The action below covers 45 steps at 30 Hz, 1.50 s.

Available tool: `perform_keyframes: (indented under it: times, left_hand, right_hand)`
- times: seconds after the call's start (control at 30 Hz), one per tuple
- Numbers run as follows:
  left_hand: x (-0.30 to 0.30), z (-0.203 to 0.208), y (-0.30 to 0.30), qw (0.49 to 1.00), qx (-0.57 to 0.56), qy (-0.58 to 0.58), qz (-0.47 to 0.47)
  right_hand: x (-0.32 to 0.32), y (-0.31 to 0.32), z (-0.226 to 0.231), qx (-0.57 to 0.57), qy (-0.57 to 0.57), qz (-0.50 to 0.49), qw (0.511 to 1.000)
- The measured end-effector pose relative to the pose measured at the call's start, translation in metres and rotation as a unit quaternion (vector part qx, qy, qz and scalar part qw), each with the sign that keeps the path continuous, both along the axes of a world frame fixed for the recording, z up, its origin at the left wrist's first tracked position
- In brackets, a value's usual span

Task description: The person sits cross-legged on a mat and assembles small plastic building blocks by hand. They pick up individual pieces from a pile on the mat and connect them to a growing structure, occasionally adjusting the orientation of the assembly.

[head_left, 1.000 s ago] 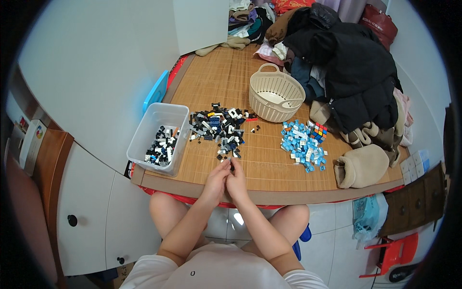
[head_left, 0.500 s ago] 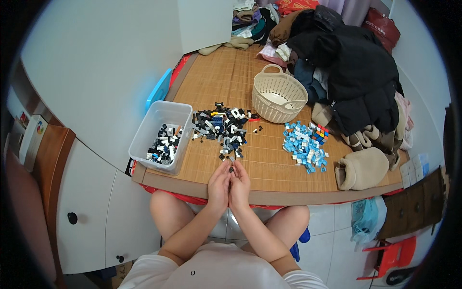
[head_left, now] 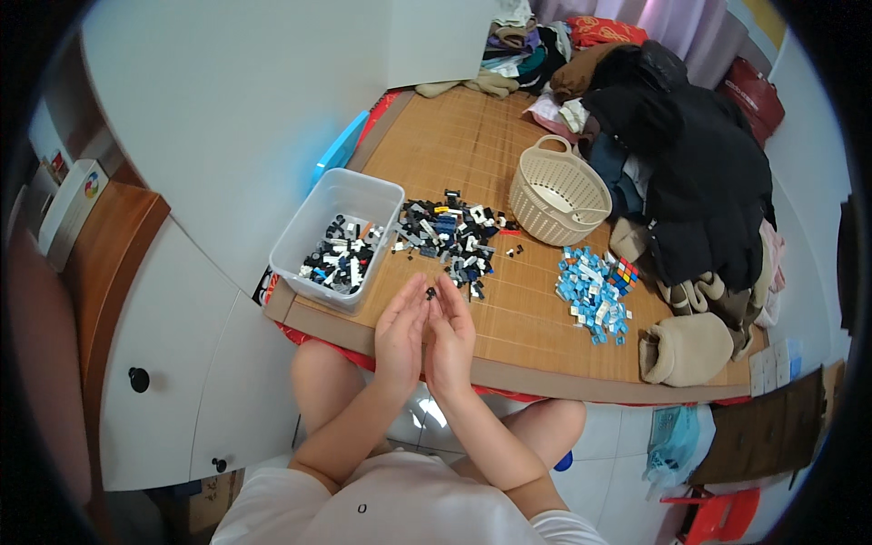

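My left hand [head_left: 398,334] and my right hand [head_left: 450,341] are cupped together with their palms facing. A small black building brick [head_left: 431,293] shows between them near the fingertips; whatever lies deeper in the palms is hidden. Just beyond my fingers spreads a loose pile of black, grey and white building bricks [head_left: 442,227]. To the left of my hands stands a clear plastic bin [head_left: 289,252], with more black and white bricks [head_left: 341,259] on its bottom.
A beige basket [head_left: 556,204] stands beyond the pile. On the right lie blue and white pieces [head_left: 590,295], a puzzle cube [head_left: 625,275], a beige cushion-like item [head_left: 688,349] and heaped dark clothes [head_left: 695,182]. A blue lid [head_left: 340,147] leans behind the bin.
My cupped hands have moved left and forward, closer to the bin, with the black brick still between them. The whole view has shifted and tilted.
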State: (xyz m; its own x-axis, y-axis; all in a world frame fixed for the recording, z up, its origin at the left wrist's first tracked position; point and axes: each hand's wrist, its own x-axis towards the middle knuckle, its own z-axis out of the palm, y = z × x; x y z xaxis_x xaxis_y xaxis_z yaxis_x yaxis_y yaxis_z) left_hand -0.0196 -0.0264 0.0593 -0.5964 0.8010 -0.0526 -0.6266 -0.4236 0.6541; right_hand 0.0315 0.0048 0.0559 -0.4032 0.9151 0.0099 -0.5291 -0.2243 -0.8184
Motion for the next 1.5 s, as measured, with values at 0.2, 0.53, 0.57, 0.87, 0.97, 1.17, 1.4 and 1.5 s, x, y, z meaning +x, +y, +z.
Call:
perform_keyframes:
  times: [0.2,0.53,0.57,0.87,0.97,1.17,1.4,1.5]
  left_hand:
    - [-0.030,0.017,-0.016,0.998,0.020,0.028,0.055]
    - [-0.080,0.029,-0.034,0.990,-0.010,0.091,0.103]
    - [-0.083,0.027,-0.035,0.990,-0.006,0.091,0.106]
    - [-0.081,0.034,-0.043,0.981,-0.025,0.124,0.145]
    - [-0.077,0.031,-0.042,0.980,-0.023,0.129,0.146]
    - [-0.052,0.027,-0.035,0.990,-0.016,0.121,0.076]
    - [-0.021,-0.020,0.001,0.987,-0.074,0.139,-0.045]
    - [-0.019,-0.051,0.020,0.983,-0.108,0.135,-0.063]
  right_hand:
    - [-0.031,-0.011,0.019,-0.001,0.023,0.067,0.998]
    - [-0.076,-0.024,0.036,0.046,0.027,0.158,0.986]
    - [-0.078,-0.025,0.036,0.048,0.025,0.162,0.985]
    - [-0.080,-0.021,0.025,0.038,0.008,0.156,0.987]
    - [-0.072,-0.017,0.026,0.037,0.010,0.158,0.987]
    - [-0.049,-0.006,0.016,0.033,0.007,0.094,0.995]
    - [0.011,0.033,-0.046,-0.010,-0.093,-0.034,0.995]
    - [0.031,0.037,-0.054,-0.048,-0.115,-0.067,0.990]
